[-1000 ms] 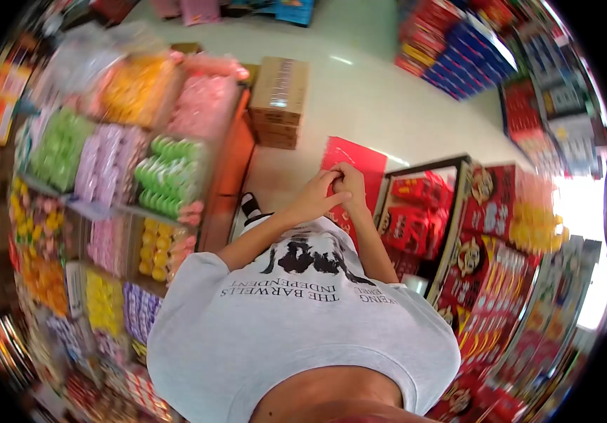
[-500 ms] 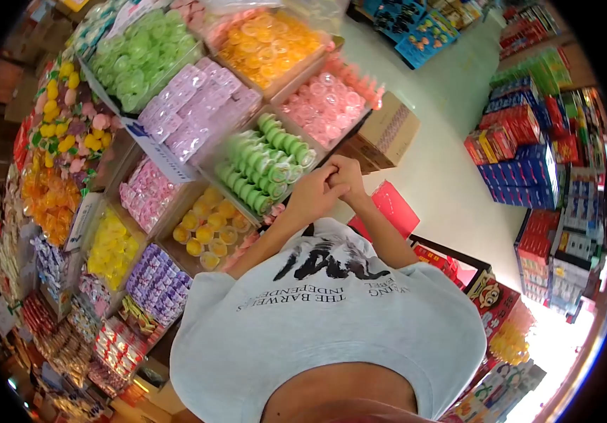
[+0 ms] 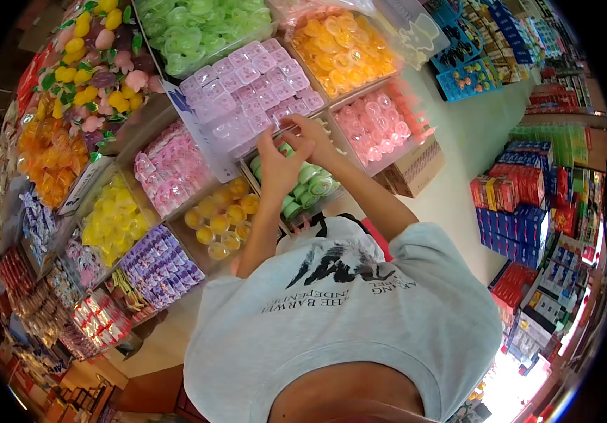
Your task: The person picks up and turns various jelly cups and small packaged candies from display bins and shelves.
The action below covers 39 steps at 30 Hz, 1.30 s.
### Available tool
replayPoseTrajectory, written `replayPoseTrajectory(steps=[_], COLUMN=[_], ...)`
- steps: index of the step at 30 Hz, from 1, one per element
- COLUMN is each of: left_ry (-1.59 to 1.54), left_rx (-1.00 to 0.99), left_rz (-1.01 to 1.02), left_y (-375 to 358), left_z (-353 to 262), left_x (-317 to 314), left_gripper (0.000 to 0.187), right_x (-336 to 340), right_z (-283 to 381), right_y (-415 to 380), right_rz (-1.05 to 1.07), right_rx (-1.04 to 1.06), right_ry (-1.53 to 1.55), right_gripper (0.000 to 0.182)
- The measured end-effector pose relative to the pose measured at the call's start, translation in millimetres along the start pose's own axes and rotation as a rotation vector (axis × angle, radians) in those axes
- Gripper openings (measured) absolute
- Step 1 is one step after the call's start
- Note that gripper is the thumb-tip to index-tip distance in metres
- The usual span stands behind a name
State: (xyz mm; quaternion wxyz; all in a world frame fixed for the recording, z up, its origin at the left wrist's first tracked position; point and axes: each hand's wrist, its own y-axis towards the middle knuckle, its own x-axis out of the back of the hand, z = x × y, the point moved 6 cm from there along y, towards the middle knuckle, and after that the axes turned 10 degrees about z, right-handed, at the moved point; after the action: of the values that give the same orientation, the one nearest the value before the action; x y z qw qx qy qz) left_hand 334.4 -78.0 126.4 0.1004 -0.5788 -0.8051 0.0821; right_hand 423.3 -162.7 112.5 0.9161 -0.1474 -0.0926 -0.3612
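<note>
My left hand reaches over the bin of green rolled packs, its thumb stretched toward the other hand and its fingers apart. Beside it my right hand is bent inward, with fingers extended at the near edge of the lavender square packs. The two hands nearly meet above the border between these bins. No item shows in either hand; some fingertips are hidden by the hands themselves.
Orange round packs and pink packs lie in bins to the right, green ones behind. Yellow round cups sit left of my arm. A cardboard box stands in the aisle, and shelves of boxed goods line the right.
My hands, clasped together near my body before, have parted and reached forward over the green and lavender packs. The view has shifted, with the bins closer.
</note>
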Motion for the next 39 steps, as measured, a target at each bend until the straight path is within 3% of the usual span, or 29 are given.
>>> replayPoseTrajectory(steps=[1,3,6,10,13,15,21,24,29,33,37,39], left_ry=[-0.001,-0.092,-0.121,-0.192,-0.231,-0.468,-0.506,-0.483,-0.438,-0.325,-0.212,-0.157], left_rx=[0.000,-0.039,0.043,-0.006,0.031,0.018,-0.038,0.006,-0.069,-0.148,-0.111,-0.101], left_rz=[-0.009,-0.282,-0.418,-0.439,-0.430,-0.389,-0.402,-0.469,-0.173,0.134,0.477,0.607], left_y=[10.1,29.2,56.2,66.7,72.0,77.9,63.7,51.2,28.3,-9.2,-63.7,-90.9], left_z=[0.6,2.2,17.0,19.9,23.5,29.9,1.7,5.0,-5.1,-3.8,23.1,40.1], left_x=[5.0,27.6,52.6,62.1,63.1,60.3,47.3,25.7,-43.9,-116.5,-184.8,-209.4], left_gripper=[0.094,0.096,0.095,0.096,0.092,0.085,0.068,0.061,0.039,0.024,0.016,0.013], right_x=[-5.1,-18.7,-34.2,-48.3,-53.6,-56.9,-40.0,-20.0,45.6,85.0,82.0,75.2], right_z=[4.2,-13.1,-11.2,-15.5,-14.9,-18.6,-25.6,-25.3,-6.1,-48.5,-92.7,-103.9], right_y=[14.4,53.0,90.5,122.3,136.0,139.0,108.9,73.1,-32.6,-127.1,-234.0,-290.5], right_rz=[0.024,0.014,-0.065,-0.072,-0.010,-0.013,-0.040,-0.058,-0.251,-0.596,-0.779,-0.909], right_rx=[0.014,0.120,0.167,0.147,0.117,0.086,-0.036,0.016,-0.031,-0.066,-0.091,-0.134], right_ry=[0.084,-0.053,-0.068,0.049,-0.076,0.049,0.424,0.501,0.455,0.413,0.654,0.604], right_gripper=[0.030,0.037,0.042,0.040,0.034,0.027,0.014,0.019,0.020,0.017,0.013,0.013])
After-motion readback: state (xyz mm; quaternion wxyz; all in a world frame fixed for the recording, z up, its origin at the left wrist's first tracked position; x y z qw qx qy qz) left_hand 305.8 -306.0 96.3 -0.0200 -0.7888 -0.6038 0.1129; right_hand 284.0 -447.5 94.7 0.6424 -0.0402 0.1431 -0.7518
